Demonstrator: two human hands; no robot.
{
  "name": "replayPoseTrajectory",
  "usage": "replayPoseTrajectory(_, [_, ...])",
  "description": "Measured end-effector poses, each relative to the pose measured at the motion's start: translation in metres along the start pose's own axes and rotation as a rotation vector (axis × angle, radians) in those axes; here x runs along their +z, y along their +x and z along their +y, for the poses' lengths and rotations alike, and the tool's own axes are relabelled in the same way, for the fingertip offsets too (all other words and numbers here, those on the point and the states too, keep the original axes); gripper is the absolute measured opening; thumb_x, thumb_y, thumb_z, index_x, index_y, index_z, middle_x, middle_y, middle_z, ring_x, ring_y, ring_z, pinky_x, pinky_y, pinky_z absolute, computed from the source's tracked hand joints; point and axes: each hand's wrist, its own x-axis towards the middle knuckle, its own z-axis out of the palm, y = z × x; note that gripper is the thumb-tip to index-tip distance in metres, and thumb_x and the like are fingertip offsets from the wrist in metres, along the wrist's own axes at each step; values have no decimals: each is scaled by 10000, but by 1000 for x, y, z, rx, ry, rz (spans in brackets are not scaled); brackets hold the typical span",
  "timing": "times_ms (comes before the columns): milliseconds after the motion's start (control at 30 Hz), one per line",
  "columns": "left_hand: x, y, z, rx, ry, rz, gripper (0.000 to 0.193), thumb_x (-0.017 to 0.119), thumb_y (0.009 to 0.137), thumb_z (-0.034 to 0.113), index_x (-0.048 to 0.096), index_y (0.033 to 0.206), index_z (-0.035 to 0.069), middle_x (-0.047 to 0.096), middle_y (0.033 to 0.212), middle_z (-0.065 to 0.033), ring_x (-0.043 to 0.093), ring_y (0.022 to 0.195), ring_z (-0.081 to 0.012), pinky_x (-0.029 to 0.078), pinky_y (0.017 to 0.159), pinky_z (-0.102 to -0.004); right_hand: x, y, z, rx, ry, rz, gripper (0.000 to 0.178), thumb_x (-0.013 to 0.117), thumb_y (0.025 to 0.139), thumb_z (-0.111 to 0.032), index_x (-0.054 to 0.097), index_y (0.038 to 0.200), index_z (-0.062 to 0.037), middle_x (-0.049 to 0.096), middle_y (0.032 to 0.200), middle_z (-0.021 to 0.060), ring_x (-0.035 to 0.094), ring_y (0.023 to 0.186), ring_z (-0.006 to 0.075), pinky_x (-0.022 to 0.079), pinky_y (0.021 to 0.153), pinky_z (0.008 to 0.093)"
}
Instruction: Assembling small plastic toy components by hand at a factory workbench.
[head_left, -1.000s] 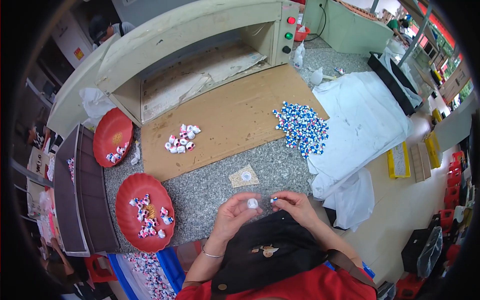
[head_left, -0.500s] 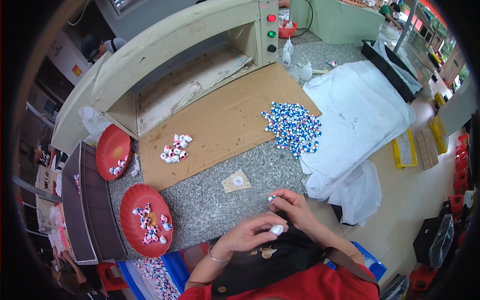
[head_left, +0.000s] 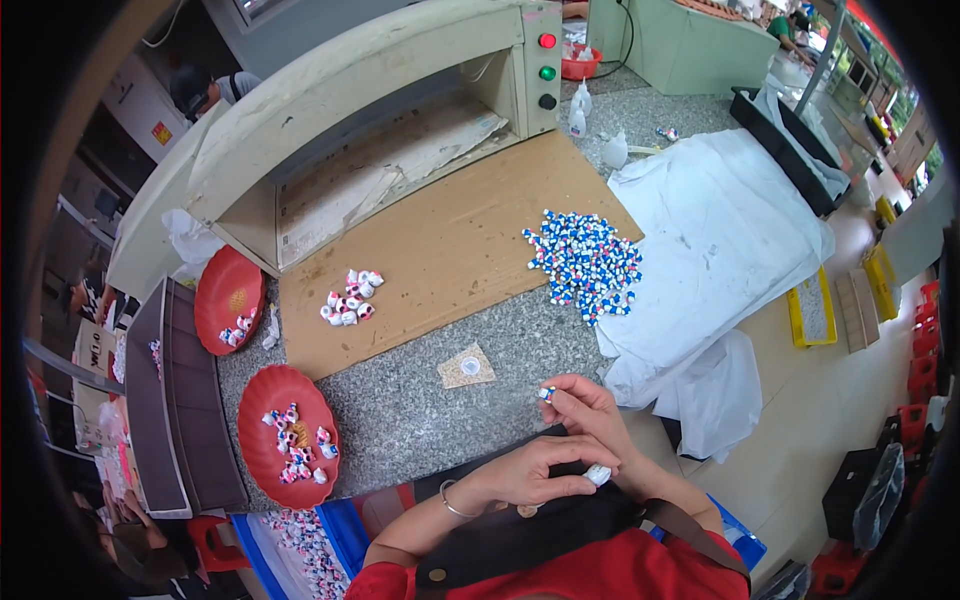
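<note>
Low over the counter's front edge, my left hand (head_left: 535, 470) is closed on a small white figurine part (head_left: 598, 474), held between thumb and fingers beside my right wrist. My right hand (head_left: 590, 408) pinches a tiny blue-and-white piece (head_left: 547, 394) between thumb and forefinger. A big pile of similar blue-and-white pieces (head_left: 585, 262) lies on the cardboard sheet's right end and the counter. A smaller group of white and pink figurine parts (head_left: 352, 298) sits on the cardboard's left side. Ahead of my hands is a speckled tan pad (head_left: 466, 367) with a round white disc on it.
At the left stand two red scalloped plates (head_left: 262, 440) with painted figurines. A cream machine (head_left: 350, 120) with an open slot backs the cardboard (head_left: 440, 240). White sheeting (head_left: 715, 230) covers the right side, a black tray (head_left: 785, 150) beyond it. A blue bin (head_left: 345, 535) of parts is below.
My left hand has moved right with the white figurine part, up against my right wrist. The right hand stays in nearly the same place, still pinching the small piece.
</note>
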Motion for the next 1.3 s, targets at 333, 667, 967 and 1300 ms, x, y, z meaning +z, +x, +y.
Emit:
replayPoseTrajectory(333, [-5,6,-3,-28,-51,88,298,630,879,59,584,1169,8,621,1102,-109,590,1034,-209,447,928,-337,-31,4,-18,-252,-199,139,201,560,935,-102,592,1103,3,622,897,61,563,779,105,460,729,238])
replayPoseTrajectory(667, [-16,-11,0,19,-63,103,296,647,850,16,595,1141,-4,627,1071,-113,590,1011,-209,451,902,-324,-164,-31,-56,-690,-79,847,182,590,934,-164,605,1067,-40,620,870,12,561,752,72,448,704,203])
replayPoseTrajectory(967, [-32,-30,3,31,-114,158,312,615,852,-35,575,1161,-26,600,1086,-119,574,1015,-201,444,917,-329,-531,-319,-22,-647,-145,1916,187,535,704,-84,480,527,-111,468,528,7,394,456,115,272,412,286])
replayPoseTrajectory(1300, [-33,-34,-3,1,-151,210,351,599,863,-56,549,1208,-15,582,1101,-118,567,1031,-184,446,929,-321,-426,-209,44,-273,-99,1742,147,566,808,-112,530,667,-94,544,576,17,489,459,95,338,388,220])
